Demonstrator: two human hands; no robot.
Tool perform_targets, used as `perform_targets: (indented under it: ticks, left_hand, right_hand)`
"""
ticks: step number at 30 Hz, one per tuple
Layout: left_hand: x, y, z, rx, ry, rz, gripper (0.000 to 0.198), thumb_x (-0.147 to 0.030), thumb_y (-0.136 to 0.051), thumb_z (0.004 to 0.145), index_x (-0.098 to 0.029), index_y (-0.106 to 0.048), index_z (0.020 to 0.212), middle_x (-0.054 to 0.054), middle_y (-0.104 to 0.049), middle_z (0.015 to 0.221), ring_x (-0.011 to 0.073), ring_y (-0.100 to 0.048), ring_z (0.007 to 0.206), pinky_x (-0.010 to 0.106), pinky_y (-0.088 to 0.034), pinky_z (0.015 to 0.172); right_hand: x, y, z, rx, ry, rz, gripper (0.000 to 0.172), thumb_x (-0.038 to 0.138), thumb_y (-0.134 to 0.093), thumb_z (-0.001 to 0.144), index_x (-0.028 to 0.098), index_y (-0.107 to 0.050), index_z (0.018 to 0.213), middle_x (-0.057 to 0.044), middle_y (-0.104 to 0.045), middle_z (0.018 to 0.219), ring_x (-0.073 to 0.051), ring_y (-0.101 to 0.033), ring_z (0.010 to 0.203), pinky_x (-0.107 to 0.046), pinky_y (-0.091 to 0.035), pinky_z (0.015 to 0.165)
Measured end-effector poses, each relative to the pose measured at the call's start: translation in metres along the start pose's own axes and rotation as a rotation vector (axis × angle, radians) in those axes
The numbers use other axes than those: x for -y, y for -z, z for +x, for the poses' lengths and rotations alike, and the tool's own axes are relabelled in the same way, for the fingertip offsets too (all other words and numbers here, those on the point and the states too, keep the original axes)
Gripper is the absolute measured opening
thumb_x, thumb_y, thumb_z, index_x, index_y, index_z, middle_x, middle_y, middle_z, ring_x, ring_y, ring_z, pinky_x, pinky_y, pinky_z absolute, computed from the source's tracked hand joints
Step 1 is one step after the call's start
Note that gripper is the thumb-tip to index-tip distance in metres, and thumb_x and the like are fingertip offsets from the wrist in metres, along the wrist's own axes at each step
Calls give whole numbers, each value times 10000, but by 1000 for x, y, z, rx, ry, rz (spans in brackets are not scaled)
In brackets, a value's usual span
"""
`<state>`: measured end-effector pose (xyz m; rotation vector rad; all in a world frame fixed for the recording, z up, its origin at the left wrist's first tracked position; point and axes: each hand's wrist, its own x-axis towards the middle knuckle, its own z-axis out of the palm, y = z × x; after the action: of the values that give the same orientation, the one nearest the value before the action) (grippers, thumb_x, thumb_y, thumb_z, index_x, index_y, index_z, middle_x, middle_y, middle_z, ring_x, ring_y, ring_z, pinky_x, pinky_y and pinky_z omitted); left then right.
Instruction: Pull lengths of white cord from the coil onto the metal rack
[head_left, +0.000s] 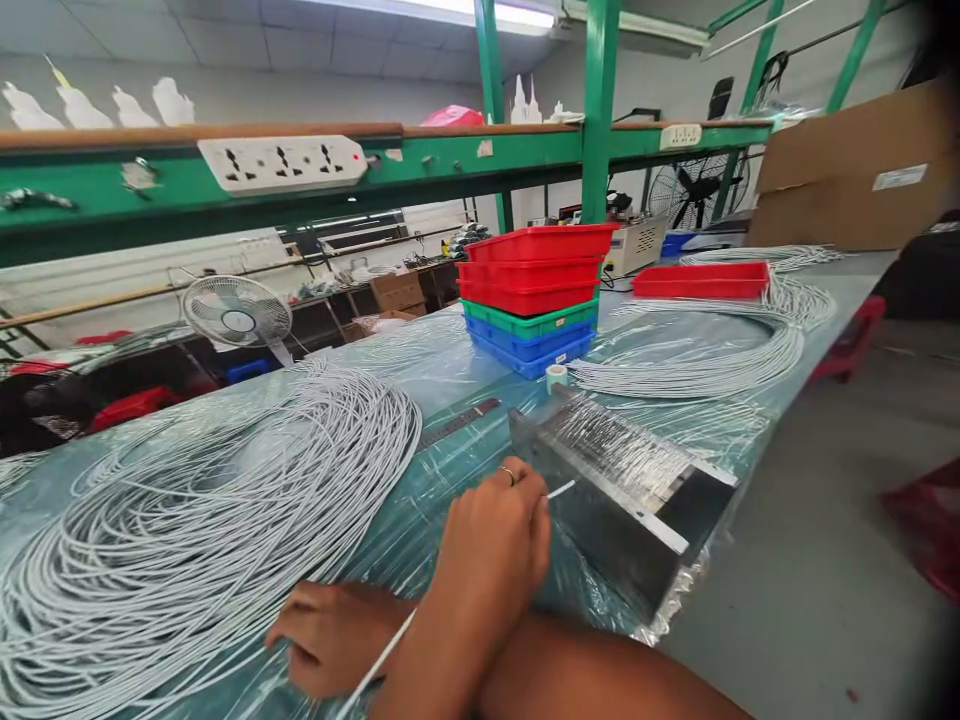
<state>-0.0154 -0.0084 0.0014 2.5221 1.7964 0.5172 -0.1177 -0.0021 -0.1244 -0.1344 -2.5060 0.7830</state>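
Observation:
My left hand (pixel 499 520), with a ring on one finger, is closed around a thin white cable (pixel 561 490). The cable's short end sticks out to the right of the fist, and its other part runs down past my wrist. My left forearm crosses over my right one. Lower left, my right hand (pixel 330 640) rests by the edge of a large coil of white cables (pixel 247 500), its curved fingers apart and no object visible between them. Just right of my left hand stands a dark box-like block (pixel 600 520) with a silvery, ridged top and pale edge strips.
Behind are stacked red, green and blue trays (pixel 532 290), a small tape roll (pixel 556 376) and a steel ruler (pixel 457 424). Another cable coil (pixel 697 370) lies back right near a red tray (pixel 701 282). A green shelf frame (pixel 450 160) spans the table (pixel 450 480).

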Motion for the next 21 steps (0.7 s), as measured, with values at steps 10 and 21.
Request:
perform_targets:
  ticks: [10, 21]
  left_hand:
    - [9, -6, 4, -189, -99, -301, 142, -27, -607, 906, -159, -589, 855, -50, -553, 1149, 226, -582, 1010, 265, -477, 711]
    - [10, -20, 5, -166, -122, -428, 127, -18, -579, 911, -140, -600, 943, -17, -587, 1050, 219, -589, 896, 247, -467, 665]
  right_hand:
    - [2, 2, -3, -4, -17, -52, 261, 290, -494, 830, 234, -590, 1065, 8, -573, 1119, -123, -599, 834, -192, -453, 621]
    - [6, 8, -2, 29, -21, -68, 260, 263, -493, 834, 231, -594, 1071, 8, -572, 1150, -108, -573, 789, -200, -465, 647]
